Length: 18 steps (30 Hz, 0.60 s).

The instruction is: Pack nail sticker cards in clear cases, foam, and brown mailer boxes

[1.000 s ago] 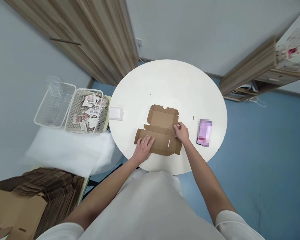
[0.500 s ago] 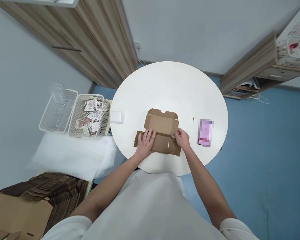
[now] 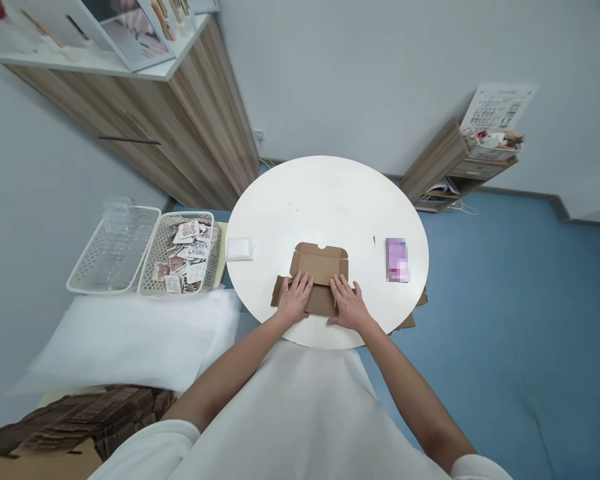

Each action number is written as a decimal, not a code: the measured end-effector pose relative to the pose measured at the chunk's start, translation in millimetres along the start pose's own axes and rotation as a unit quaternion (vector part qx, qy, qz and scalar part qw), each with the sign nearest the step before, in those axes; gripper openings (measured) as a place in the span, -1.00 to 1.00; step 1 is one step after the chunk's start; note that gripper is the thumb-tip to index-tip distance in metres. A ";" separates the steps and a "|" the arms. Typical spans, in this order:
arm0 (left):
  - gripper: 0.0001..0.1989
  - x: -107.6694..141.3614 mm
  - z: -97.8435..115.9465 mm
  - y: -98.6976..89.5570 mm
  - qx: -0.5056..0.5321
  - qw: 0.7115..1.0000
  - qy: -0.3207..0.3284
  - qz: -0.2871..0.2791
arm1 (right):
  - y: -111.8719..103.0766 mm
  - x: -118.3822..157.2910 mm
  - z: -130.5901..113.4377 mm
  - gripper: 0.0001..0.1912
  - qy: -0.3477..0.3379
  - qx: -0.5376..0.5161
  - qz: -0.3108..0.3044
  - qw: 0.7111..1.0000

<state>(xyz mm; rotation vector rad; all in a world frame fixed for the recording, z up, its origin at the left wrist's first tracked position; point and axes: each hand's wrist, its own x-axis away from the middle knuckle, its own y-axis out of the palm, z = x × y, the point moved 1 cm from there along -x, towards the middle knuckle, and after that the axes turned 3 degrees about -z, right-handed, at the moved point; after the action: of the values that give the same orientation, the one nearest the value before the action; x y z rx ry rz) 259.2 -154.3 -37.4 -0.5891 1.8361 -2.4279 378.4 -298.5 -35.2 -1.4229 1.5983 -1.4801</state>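
Note:
A partly folded brown cardboard box (image 3: 319,265) lies on the white round table (image 3: 330,193), close to its front edge. Its far panel has side flaps and a notched top flap. My left hand (image 3: 295,297) presses on the left part of the near panel with fingers spread, fingertips at the crease. On the right part rests my right hand (image 3: 349,303), also with fingers apart and tips at the crease. Both palms hide parts of the near panel and its right end.
A white packet (image 3: 239,249) lies at the table's left edge, a blurred purple item (image 3: 397,260) at the right. Left of the table stand a basket of small packets (image 3: 149,267) and a clear-filled basket (image 3: 75,270), above white sheeting (image 3: 140,333) and stacked cardboard (image 3: 95,420).
My right hand has let go of the box's right corner and now lies spread on the near panel. My left hand stays on the box. The camera view has shifted.

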 end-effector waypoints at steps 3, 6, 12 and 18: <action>0.09 8.4 -0.7 2.4 -0.009 1.000 0.008 0.011 | 11.8 -0.4 -7.2 0.11 0.016 0.025 -0.025 0.999; 0.19 27.0 -15.3 8.3 0.027 0.996 -0.072 0.049 | 16.7 -5.1 -9.4 0.10 0.044 0.026 -0.029 0.998; -0.03 64.2 -66.3 37.2 0.275 0.924 -0.249 0.093 | 22.6 -6.4 -17.4 0.10 0.070 0.006 -0.021 0.997; -0.41 51.1 -72.2 37.8 0.460 0.844 -0.253 0.108 | 27.5 -3.4 -28.6 0.08 0.092 -0.011 -0.030 0.995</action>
<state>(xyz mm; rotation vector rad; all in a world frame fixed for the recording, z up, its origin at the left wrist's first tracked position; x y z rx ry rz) 181.3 -112.3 -75.1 -0.7406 0.4029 -2.2999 344.7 -289.2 -54.3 -1.3908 1.6997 -1.6749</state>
